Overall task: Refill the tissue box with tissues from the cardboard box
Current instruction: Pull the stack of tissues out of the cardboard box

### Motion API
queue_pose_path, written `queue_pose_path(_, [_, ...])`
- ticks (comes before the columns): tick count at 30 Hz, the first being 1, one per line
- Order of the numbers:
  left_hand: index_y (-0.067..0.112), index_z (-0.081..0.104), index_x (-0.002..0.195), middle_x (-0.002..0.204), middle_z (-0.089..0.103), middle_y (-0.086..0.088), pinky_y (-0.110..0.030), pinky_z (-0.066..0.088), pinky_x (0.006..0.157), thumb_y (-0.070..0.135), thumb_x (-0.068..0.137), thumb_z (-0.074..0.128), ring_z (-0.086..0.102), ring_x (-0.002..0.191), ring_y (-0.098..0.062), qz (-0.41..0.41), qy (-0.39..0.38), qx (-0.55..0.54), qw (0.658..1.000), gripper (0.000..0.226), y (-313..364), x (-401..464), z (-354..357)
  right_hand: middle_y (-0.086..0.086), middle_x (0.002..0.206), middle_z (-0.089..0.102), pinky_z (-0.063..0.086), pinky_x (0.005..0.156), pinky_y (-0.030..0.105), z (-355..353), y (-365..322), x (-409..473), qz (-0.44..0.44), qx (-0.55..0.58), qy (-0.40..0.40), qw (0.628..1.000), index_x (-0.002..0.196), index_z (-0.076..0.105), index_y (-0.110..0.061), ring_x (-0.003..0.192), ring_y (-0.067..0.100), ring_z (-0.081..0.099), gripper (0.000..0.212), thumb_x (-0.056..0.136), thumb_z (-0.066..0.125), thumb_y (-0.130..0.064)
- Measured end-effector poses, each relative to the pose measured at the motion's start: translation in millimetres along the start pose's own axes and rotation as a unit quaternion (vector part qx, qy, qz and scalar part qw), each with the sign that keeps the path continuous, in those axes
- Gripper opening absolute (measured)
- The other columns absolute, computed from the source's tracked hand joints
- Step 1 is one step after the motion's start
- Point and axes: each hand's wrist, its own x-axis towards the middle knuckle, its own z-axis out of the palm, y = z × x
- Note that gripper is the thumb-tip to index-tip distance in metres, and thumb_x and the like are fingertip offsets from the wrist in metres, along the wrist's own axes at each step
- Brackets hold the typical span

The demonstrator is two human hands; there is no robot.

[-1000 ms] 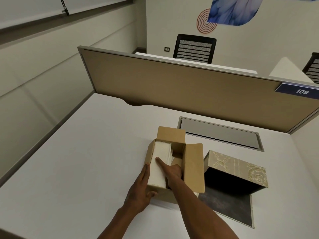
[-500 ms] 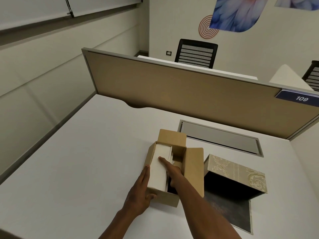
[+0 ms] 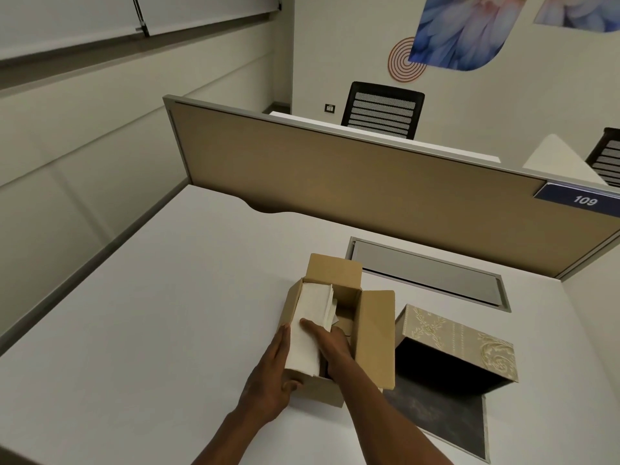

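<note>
An open brown cardboard box [image 3: 375,333] sits on the white desk [image 3: 167,313] with its flaps up. A white stack of tissues [image 3: 310,330] leans against its left inner wall and rises above the rim. My left hand [image 3: 271,380] presses the outside left of the stack and box, thumb on the box's front. My right hand [image 3: 332,344] reaches into the box, thumb on the stack's face, fingers hidden behind it. To the right, the patterned beige tissue box [image 3: 459,344] lies open, its dark inside showing, its dark base flap [image 3: 436,417] flat on the desk.
A tan partition [image 3: 335,182] closes the desk's far side, with a grey cable hatch [image 3: 426,273] in front of it. A wall panel runs along the left. Black chairs [image 3: 382,110] stand beyond the partition.
The tissue stack has risen a little higher out of the cardboard box between my two hands. The view has tilted slightly upward.
</note>
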Motion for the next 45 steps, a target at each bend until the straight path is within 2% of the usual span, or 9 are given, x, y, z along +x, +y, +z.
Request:
queue_pose_path(13, [0.036, -0.021, 0.152, 0.166, -0.002, 0.011, -0.025, 0.042, 0.110, 0.036, 0.084, 0.074, 0.029, 0.148, -0.014, 0.008, 0.001, -0.003, 1.000, 0.117, -0.4, -2.4, 4.4, 0.019, 0.117, 0.074, 0.059, 0.092, 0.058, -5.8, -4.5, -7.6, 0.030, 0.107, -0.032, 0.993, 0.133, 0.057, -0.010, 0.104, 0.039, 0.072, 0.066, 0.077, 0.089, -0.020])
queue_pose_path(23, [0.056, -0.023, 0.137, 0.164, 0.012, 0.013, -0.034, 0.035, 0.116, 0.045, 0.081, 0.074, 0.031, 0.147, -0.015, -0.034, -0.021, -0.059, 0.997, 0.113, 6.2, -3.3, -3.2, 0.024, 0.123, 0.071, 0.052, 0.098, 0.067, -10.6, -28.8, -13.5, 0.056, 0.153, -0.058, 0.985, 0.138, 0.050, -0.014, 0.111, 0.045, 0.069, 0.078, 0.072, 0.091, -0.016])
queue_pose_path(26, [0.056, -0.015, 0.143, 0.163, 0.011, 0.017, -0.037, 0.035, 0.117, 0.050, 0.073, 0.080, 0.028, 0.148, -0.016, -0.042, -0.060, -0.093, 0.993, 0.118, 9.5, -4.1, -17.1, 0.023, 0.123, 0.071, 0.054, 0.095, 0.067, -13.0, -33.7, -17.2, 0.026, 0.155, -0.050, 0.986, 0.138, 0.050, -0.015, 0.109, 0.045, 0.070, 0.075, 0.074, 0.090, -0.014])
queue_pose_path(30, [0.075, -0.005, 0.133, 0.144, 0.015, 0.041, -0.022, 0.037, 0.110, 0.070, 0.052, 0.086, 0.030, 0.137, -0.003, -0.010, -0.164, -0.214, 0.963, 0.122, 13.9, -4.0, -62.7, 0.025, 0.129, 0.067, 0.052, 0.098, 0.068, -21.3, -40.0, -25.8, -0.015, 0.147, -0.070, 0.987, 0.143, 0.049, -0.011, 0.115, 0.047, 0.067, 0.075, 0.078, 0.087, -0.013])
queue_pose_path(32, [0.062, 0.004, 0.146, 0.146, 0.018, 0.031, -0.029, 0.035, 0.112, 0.075, 0.050, 0.083, 0.024, 0.139, -0.006, -0.032, -0.168, -0.284, 0.944, 0.125, 19.2, -1.4, -83.7, 0.025, 0.131, 0.066, 0.051, 0.099, 0.070, -26.8, -43.7, -32.9, -0.034, 0.153, -0.079, 0.985, 0.144, 0.047, -0.013, 0.117, 0.048, 0.065, 0.076, 0.079, 0.086, -0.014])
queue_pose_path(35, [0.036, 0.022, 0.155, 0.159, 0.029, 0.013, -0.043, 0.032, 0.120, 0.091, 0.053, 0.061, 0.029, 0.147, -0.016, -0.071, -0.084, -0.375, 0.921, 0.122, 35.6, 9.1, -105.5, 0.023, 0.134, 0.063, 0.049, 0.098, 0.072, -32.4, -47.5, -47.9, -0.047, 0.183, -0.088, 0.978, 0.143, 0.044, -0.023, 0.119, 0.048, 0.064, 0.084, 0.073, 0.089, -0.017])
queue_pose_path(37, [0.034, 0.032, 0.152, 0.156, 0.040, 0.004, -0.051, 0.036, 0.117, 0.086, 0.065, 0.053, 0.042, 0.142, -0.022, -0.086, -0.062, -0.409, 0.906, 0.104, 51.9, 19.1, -113.8, 0.022, 0.135, 0.062, 0.049, 0.098, 0.073, -34.0, -48.2, -58.2, -0.057, 0.201, -0.102, 0.973, 0.142, 0.042, -0.030, 0.120, 0.048, 0.063, 0.088, 0.069, 0.089, -0.020])
queue_pose_path(41, [0.039, 0.052, 0.134, 0.129, 0.066, 0.000, -0.050, 0.056, 0.099, 0.083, 0.071, 0.053, 0.069, 0.111, -0.021, -0.068, -0.133, -0.465, 0.873, 0.077, 81.1, 41.8, -117.9, 0.022, 0.139, 0.057, 0.051, 0.097, 0.071, -32.9, -44.9, -75.3, -0.092, 0.228, -0.131, 0.961, 0.144, 0.040, -0.034, 0.121, 0.048, 0.062, 0.090, 0.070, 0.088, -0.024])
queue_pose_path(45, [0.039, 0.055, 0.129, 0.120, 0.072, -0.002, -0.052, 0.058, 0.092, 0.077, 0.072, 0.066, 0.072, 0.104, -0.027, -0.069, -0.170, -0.470, 0.863, 0.069, 98.5, 53.2, -110.9, 0.015, 0.139, 0.058, 0.054, 0.094, 0.068, -30.2, -44.4, -88.0, -0.149, 0.219, -0.093, 0.960, 0.145, 0.038, -0.038, 0.121, 0.045, 0.063, 0.096, 0.064, 0.090, -0.034])
